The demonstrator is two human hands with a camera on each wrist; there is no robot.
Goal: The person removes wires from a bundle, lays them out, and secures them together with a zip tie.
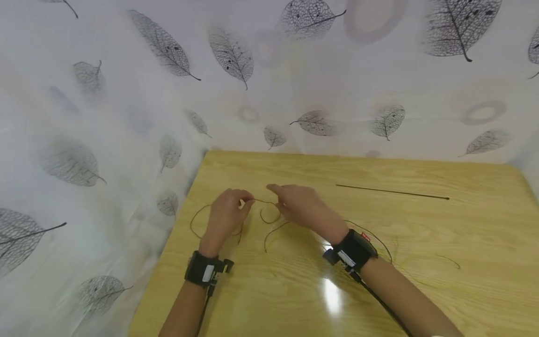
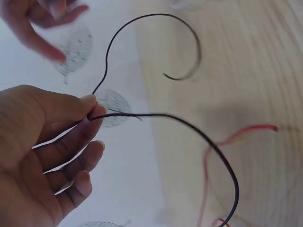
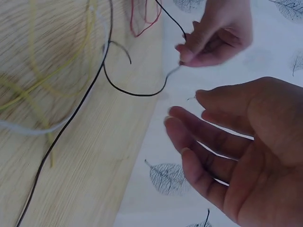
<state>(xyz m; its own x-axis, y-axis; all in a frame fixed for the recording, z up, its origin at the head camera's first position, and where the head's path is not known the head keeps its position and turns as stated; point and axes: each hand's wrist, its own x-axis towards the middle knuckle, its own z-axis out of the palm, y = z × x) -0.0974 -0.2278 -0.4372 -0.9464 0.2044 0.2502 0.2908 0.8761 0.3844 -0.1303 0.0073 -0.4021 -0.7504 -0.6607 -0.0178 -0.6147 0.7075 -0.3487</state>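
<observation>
In the head view my left hand [image 1: 225, 215] pinches a thin black cord [image 1: 273, 220] between thumb and forefinger, a little above the table. Seen from the left wrist, the cord [image 2: 201, 52] leaves the fingertips of the left hand [image 2: 28, 118] in a curled free end, and a longer stretch bends away on the other side. My right hand [image 1: 301, 203] hovers just right of the pinch. From its own wrist the right hand [image 3: 255, 146] shows thumb and fingers apart, with nothing between them; the cord's curl [image 3: 137, 95] hangs beyond its fingertips.
A straight dark strand [image 1: 391, 191] lies at the back right of the wooden table [image 1: 261, 164]. Yellow cords [image 3: 35, 85] and a white cord [image 3: 28, 130] lie loosely about. A red cord [image 2: 206, 175] is near the left hand. Leaf-patterned cloth [image 1: 294, 84] stands behind.
</observation>
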